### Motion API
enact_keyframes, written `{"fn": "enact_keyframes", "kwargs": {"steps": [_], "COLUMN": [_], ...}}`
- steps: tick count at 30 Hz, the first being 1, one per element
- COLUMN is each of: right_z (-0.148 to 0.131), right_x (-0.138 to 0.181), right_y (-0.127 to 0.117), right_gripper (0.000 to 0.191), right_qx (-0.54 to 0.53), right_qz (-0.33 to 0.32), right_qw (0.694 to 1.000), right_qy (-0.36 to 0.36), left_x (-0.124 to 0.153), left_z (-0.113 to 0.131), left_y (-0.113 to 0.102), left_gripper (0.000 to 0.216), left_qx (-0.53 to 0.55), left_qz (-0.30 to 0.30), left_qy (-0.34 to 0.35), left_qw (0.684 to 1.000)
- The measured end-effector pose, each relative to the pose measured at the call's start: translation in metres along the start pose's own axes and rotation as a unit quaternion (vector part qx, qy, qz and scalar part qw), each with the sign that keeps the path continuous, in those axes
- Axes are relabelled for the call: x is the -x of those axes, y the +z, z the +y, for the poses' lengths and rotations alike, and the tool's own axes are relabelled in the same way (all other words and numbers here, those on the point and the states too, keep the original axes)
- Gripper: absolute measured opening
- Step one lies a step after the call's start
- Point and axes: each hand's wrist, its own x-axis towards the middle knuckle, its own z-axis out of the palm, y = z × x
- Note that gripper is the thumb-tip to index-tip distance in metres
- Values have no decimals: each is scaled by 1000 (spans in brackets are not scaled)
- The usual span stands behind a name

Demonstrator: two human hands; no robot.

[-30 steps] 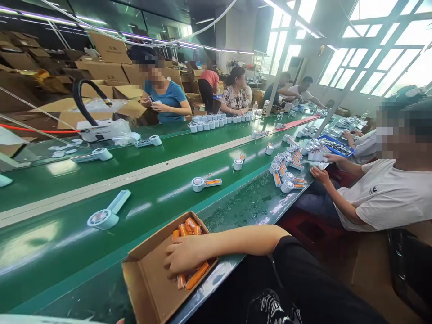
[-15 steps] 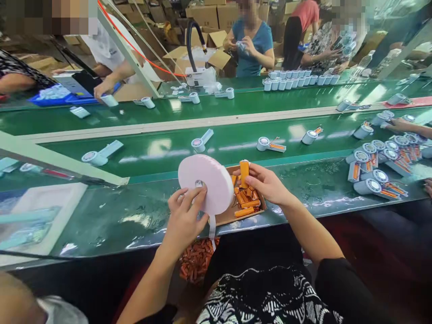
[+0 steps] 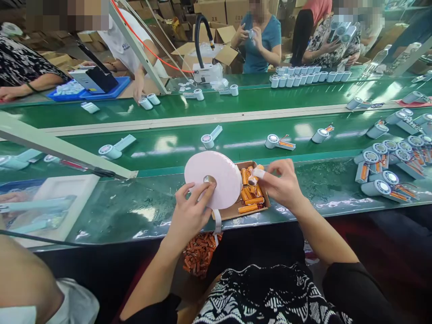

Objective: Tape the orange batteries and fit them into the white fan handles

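Pale pink tape roll (image 3: pixel 211 180), light, best held by its core: my left grip (image 3: pixel 191 213) clamps it; my right grip (image 3: pixel 281 184) pinches an orange cell (image 3: pixel 252 181) above the cardboard tray (image 3: pixel 264 198).

Before you: two green conveyor belts (image 3: pixel 168 135), white fan housings (image 3: pixel 320 136) spaced along them.
Far side: a co-worker (image 3: pixel 261 45) in blue, a hose machine (image 3: pixel 206 72), stacked cartons (image 3: pixel 212 11).
Your left: a blue tray (image 3: pixel 104 85).

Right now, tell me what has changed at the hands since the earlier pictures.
The right hand has risen from the box and holds a cell with a white tape strip on it. The left hand has come up gripping the pink tape roll. The box stayed on the belt.
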Motion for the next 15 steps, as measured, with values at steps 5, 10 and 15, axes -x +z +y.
{"fn": "enact_keyframes", "kwargs": {"steps": [5, 10, 15], "right_z": [-5, -12, -14], "right_x": [20, 23, 19], "right_y": [7, 18, 18], "right_gripper": [43, 50, 35], "right_qx": [-254, -448, -320], "right_qz": [-72, -12, -5], "right_qw": [943, 853, 912], "right_qy": [204, 265, 258], "left_x": [1, 1, 1], "left_z": [1, 3, 4], "left_y": [0, 0, 1], "left_gripper": [82, 87, 93], "left_qx": [8, 4, -26], "left_qz": [-5, -12, -6], "left_qy": [0, 8, 26], "left_qw": [1000, 1000, 999]}}
